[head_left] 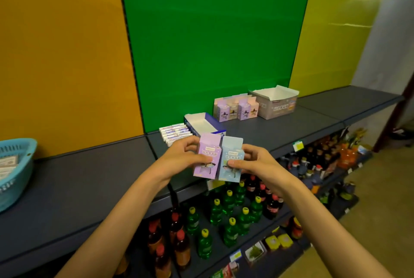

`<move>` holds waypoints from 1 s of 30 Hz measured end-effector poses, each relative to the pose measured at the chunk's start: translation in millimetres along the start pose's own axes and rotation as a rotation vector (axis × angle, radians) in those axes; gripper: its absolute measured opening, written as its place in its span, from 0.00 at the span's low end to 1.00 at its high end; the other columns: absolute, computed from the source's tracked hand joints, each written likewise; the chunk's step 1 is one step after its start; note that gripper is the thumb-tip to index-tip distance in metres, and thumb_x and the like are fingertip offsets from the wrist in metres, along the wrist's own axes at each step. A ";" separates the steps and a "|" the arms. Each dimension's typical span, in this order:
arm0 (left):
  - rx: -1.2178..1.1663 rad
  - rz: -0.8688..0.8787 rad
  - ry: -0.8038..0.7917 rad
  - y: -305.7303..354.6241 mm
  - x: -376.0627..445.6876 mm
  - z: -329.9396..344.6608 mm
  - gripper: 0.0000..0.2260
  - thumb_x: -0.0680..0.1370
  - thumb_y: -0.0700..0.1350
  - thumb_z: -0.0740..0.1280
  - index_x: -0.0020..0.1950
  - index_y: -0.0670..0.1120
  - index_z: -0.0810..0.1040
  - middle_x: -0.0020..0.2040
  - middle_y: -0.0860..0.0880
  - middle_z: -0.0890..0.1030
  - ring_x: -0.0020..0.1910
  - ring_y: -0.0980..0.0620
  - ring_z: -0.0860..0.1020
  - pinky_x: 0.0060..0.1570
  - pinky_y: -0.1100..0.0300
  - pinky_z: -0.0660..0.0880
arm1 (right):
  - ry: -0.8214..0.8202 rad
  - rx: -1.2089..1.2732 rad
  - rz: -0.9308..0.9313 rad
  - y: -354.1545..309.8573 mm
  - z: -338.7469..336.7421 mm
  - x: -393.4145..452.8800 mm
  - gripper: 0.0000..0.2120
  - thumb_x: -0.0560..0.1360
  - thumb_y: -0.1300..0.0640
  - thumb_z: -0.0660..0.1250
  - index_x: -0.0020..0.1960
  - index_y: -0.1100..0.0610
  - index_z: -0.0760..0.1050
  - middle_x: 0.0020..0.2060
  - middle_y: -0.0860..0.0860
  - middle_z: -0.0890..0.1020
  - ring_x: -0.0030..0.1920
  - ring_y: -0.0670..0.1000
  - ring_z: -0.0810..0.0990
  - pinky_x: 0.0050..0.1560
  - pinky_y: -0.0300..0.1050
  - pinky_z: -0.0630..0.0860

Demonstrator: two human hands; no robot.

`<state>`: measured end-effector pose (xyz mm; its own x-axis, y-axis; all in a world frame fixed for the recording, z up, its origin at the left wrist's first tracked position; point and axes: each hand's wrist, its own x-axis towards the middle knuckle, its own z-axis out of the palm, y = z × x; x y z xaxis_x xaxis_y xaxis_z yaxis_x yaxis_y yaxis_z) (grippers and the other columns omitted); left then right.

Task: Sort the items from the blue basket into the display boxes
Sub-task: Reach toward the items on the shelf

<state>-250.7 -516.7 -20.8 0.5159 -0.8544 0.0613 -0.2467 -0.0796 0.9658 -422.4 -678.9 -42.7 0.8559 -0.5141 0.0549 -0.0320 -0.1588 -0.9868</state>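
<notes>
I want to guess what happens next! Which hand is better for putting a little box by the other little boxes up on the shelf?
Probably the right hand. It grips the blue box, and the little boxes stand to the right. The left hand grips the purple box, slightly farther away.

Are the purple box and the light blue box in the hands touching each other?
Touching. The head view shows the purple box and the light blue box pressed side by side along one edge, the left hand gripping one and the right hand the other.
</notes>
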 end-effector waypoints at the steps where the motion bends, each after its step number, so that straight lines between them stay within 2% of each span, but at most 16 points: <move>1: 0.009 0.002 0.000 3.2 7.5 7.3 0.17 0.72 0.37 0.76 0.59 0.47 0.80 0.52 0.48 0.86 0.53 0.49 0.83 0.59 0.53 0.79 | -0.006 -0.005 0.001 2.7 -12.0 0.3 0.19 0.72 0.60 0.75 0.62 0.55 0.79 0.53 0.52 0.86 0.56 0.55 0.84 0.64 0.60 0.76; 6: 0.039 0.024 0.007 12.5 49.3 37.0 0.18 0.71 0.37 0.77 0.59 0.47 0.80 0.52 0.48 0.85 0.53 0.49 0.84 0.61 0.49 0.78 | -0.013 -0.038 0.001 16.4 -65.1 15.7 0.21 0.72 0.62 0.76 0.63 0.54 0.78 0.54 0.51 0.86 0.56 0.54 0.84 0.61 0.56 0.79; 9: 0.058 0.044 0.022 13.2 78.4 48.0 0.20 0.71 0.38 0.78 0.60 0.47 0.79 0.52 0.49 0.86 0.52 0.49 0.84 0.62 0.49 0.77 | -0.016 -0.077 -0.013 20.1 -94.2 37.0 0.23 0.71 0.64 0.77 0.64 0.55 0.78 0.53 0.51 0.86 0.55 0.52 0.85 0.57 0.49 0.81; 14: 0.071 0.077 0.083 14.9 131.5 54.9 0.19 0.71 0.37 0.78 0.60 0.46 0.79 0.52 0.48 0.85 0.52 0.48 0.84 0.59 0.53 0.78 | -0.019 -0.284 -0.080 12.8 -142.5 94.7 0.21 0.67 0.66 0.79 0.57 0.56 0.79 0.47 0.50 0.87 0.49 0.48 0.85 0.50 0.41 0.80; 17: 0.117 0.092 0.112 16.1 166.2 53.6 0.19 0.70 0.38 0.78 0.58 0.47 0.79 0.51 0.49 0.86 0.52 0.51 0.84 0.60 0.53 0.78 | -0.022 -0.310 -0.098 9.8 -163.2 133.8 0.20 0.67 0.67 0.79 0.55 0.55 0.79 0.45 0.49 0.87 0.47 0.45 0.85 0.48 0.38 0.78; 19: 0.157 0.079 0.142 15.0 189.6 50.3 0.19 0.70 0.40 0.79 0.57 0.49 0.78 0.51 0.50 0.86 0.51 0.52 0.84 0.60 0.52 0.77 | -0.045 -0.360 -0.096 8.2 -175.4 160.7 0.20 0.67 0.65 0.79 0.56 0.53 0.79 0.47 0.49 0.87 0.48 0.45 0.84 0.50 0.39 0.78; 23: 0.300 0.061 0.254 12.0 229.2 47.2 0.19 0.68 0.44 0.81 0.54 0.52 0.78 0.46 0.52 0.85 0.46 0.51 0.84 0.57 0.50 0.77 | -0.083 -0.548 -0.152 10.3 -194.2 211.3 0.22 0.66 0.61 0.81 0.56 0.54 0.76 0.51 0.50 0.84 0.52 0.48 0.83 0.55 0.49 0.81; 27: 0.465 0.017 0.356 4.0 260.1 51.2 0.21 0.66 0.43 0.82 0.54 0.49 0.78 0.45 0.51 0.83 0.45 0.49 0.83 0.51 0.52 0.78 | -0.090 -0.826 -0.279 16.2 -200.7 249.6 0.21 0.66 0.53 0.82 0.52 0.51 0.74 0.50 0.47 0.82 0.49 0.46 0.80 0.50 0.46 0.80; 30: 0.558 -0.008 0.378 -5.1 282.2 53.1 0.22 0.65 0.45 0.82 0.54 0.50 0.77 0.47 0.52 0.82 0.44 0.50 0.82 0.49 0.54 0.78 | -0.074 -1.041 -0.362 25.6 -205.6 280.2 0.24 0.66 0.45 0.80 0.53 0.44 0.70 0.52 0.48 0.80 0.51 0.50 0.76 0.51 0.51 0.77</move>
<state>-147.4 -784.8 -21.8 0.7460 -0.6225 0.2366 -0.5761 -0.4250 0.6982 -289.4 -1000.3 -21.3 0.9303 -0.2474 0.2709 -0.1622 -0.9397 -0.3012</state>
